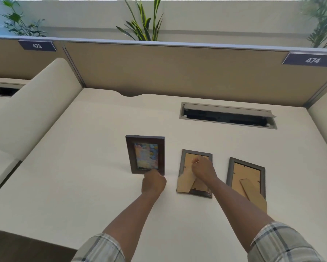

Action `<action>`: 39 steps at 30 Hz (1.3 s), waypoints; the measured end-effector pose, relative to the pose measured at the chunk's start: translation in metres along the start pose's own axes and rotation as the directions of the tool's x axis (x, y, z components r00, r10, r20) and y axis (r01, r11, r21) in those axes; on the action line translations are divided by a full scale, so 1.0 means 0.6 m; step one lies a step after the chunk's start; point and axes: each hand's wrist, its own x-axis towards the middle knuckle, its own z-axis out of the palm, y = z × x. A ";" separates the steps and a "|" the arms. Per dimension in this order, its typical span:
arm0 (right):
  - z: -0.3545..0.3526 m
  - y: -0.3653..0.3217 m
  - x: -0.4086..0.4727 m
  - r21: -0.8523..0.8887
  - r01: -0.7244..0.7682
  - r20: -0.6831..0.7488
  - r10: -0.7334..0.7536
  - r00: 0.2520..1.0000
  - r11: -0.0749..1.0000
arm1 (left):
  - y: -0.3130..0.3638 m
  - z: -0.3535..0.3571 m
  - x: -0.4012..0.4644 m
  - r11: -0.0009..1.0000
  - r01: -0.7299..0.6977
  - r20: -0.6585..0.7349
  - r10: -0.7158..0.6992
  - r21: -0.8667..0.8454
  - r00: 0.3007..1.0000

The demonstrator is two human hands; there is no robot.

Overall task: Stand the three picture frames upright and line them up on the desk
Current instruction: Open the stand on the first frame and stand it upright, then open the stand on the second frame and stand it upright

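Observation:
A dark brown picture frame with a colourful picture stands upright on the desk, facing me. My left hand is closed at its lower right corner, touching the bottom edge. To the right, a grey frame lies face down, its cardboard back and stand flap showing. My right hand rests on that back with curled fingers gripping it. A second grey frame lies face down further right, apart from both hands, its stand pointing toward me.
An open cable tray is cut into the desk behind the frames. A tan partition closes the back, with plants above it. A cream side divider rises on the left. The desk's front edge runs at lower left.

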 end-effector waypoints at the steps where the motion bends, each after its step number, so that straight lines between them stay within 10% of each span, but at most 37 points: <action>1: -0.011 0.015 -0.002 -0.017 -0.004 -0.002 0.004 1.000 1.000 | 0.022 0.018 -0.005 0.991 -0.123 0.007 0.122 0.055 0.992; 6: -0.046 0.077 -0.012 -0.193 0.043 0.021 -0.039 0.999 0.980 | 0.107 0.092 -0.003 0.824 -0.487 0.077 0.487 0.290 0.870; 14: -0.082 0.136 -0.028 -0.073 0.079 0.039 -0.077 0.996 0.994 | 0.165 0.151 0.012 0.767 -0.410 0.080 0.430 0.494 0.899; 23: -0.105 0.161 -0.024 0.095 -0.029 -0.017 0.031 0.999 0.995 | 0.198 0.133 0.007 0.851 -0.421 0.136 0.399 0.313 0.907; 32: -0.094 0.142 -0.008 0.477 -0.233 0.139 0.189 0.972 0.848 | 0.202 0.048 -0.005 0.639 -0.733 0.267 0.683 0.231 0.680; 39: -0.088 0.108 -0.016 0.682 -0.165 0.275 -0.040 0.961 0.712 | 0.171 0.018 -0.024 0.576 -0.817 0.169 0.808 -0.022 0.565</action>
